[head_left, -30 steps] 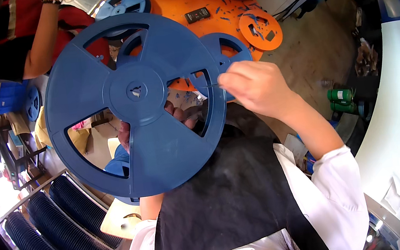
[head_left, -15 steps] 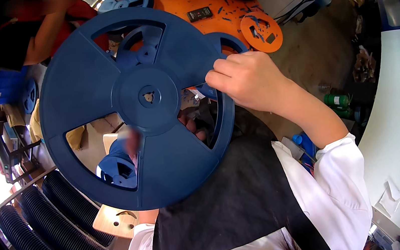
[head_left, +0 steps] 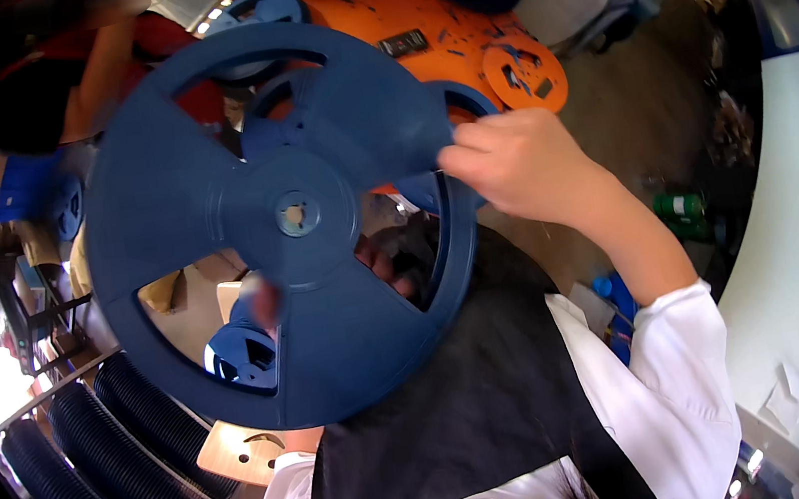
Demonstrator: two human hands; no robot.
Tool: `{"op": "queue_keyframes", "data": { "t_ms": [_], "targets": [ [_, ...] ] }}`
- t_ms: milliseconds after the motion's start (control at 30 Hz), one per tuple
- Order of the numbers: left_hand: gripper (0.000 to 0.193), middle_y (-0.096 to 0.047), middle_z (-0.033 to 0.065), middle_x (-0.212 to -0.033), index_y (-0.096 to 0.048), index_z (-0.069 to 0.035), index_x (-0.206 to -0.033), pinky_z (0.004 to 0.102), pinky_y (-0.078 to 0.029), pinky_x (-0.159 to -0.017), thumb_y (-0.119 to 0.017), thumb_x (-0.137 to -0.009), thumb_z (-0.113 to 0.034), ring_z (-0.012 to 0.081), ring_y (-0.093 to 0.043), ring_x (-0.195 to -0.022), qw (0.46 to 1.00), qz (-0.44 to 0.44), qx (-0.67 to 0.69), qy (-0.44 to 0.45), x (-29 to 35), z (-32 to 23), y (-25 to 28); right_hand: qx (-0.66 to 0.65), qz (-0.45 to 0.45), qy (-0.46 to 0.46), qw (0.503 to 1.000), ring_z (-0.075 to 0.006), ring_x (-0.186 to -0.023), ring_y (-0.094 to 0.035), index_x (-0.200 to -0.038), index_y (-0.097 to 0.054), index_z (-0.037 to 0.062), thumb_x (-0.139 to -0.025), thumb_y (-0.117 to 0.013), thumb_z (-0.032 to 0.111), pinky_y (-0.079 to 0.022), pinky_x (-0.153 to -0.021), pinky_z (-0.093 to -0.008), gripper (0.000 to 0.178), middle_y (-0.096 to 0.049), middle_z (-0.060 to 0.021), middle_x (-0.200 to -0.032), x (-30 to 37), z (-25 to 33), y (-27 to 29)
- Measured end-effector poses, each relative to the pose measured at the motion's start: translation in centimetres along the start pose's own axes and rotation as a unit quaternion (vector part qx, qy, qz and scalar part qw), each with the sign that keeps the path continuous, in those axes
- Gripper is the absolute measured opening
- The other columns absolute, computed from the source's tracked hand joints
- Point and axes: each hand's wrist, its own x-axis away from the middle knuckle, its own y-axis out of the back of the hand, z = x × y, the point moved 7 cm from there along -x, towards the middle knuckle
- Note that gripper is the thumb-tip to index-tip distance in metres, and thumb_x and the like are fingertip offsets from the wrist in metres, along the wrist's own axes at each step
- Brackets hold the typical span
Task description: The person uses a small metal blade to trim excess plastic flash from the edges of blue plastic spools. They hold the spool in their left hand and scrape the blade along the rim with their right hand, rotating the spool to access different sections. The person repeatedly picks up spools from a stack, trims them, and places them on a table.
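A large dark blue plastic reel (head_left: 317,351) with wide cutouts and a round hub faces me, filling the middle of the view. Behind it, my left hand (head_left: 382,267) grips it, mostly hidden; fingers show through the lower right cutout, and a blurred digit shows at the lower left one. At the reel's right rim my right hand (head_left: 514,162) is closed in a pinch, its fingertips beside the edge of the right cutout. What those fingers pinch is too small to make out.
An orange table (head_left: 368,11) strewn with blue scraps bears an orange disc (head_left: 524,71), a dark small box (head_left: 403,43) and more blue reels. Ribbed dark stacks (head_left: 97,481) stand in a rack at lower left. Another person's arm (head_left: 100,82) is at upper left.
My right hand has slid outward to the right along the cutout edge toward the rim. The reel sits slightly lower and has tilted a little; my left hand keeps its hold.
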Motion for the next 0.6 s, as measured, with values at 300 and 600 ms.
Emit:
{"op": "queue_keyframes", "data": {
  "t_ms": [300,600],
  "targets": [
    [0.076,-0.054,0.0161,-0.109,-0.051,-0.004,-0.131,0.0635,-0.047,-0.097,-0.070,-0.083,-0.059,0.0359,-0.057,-0.108,0.980,0.125,0.114,0.109,-2.6,2.0,-0.5,-0.825,-0.265,-0.300,0.400,-0.0113,-0.068,-0.062,-0.101,-0.065,0.0043,-0.102,-0.057,0.015,-0.050,-0.060,-0.0233,0.013,-0.070,-0.0091,-0.088,4.8,-9.8,-13.5],
    [0.074,-0.052,0.0164,-0.105,-0.050,-0.004,-0.132,0.0585,-0.051,-0.093,-0.067,-0.084,-0.058,0.0363,-0.058,-0.103,0.971,0.086,0.142,0.174,-2.3,3.8,-1.5,-0.806,-0.046,-0.217,0.549,-0.0069,-0.053,-0.055,-0.089,-0.062,0.0068,-0.101,-0.059,0.023,-0.042,-0.049,-0.0202,0.020,-0.065,-0.0031,-0.070,-10.2,-4.6,-9.7]
  ]
}}
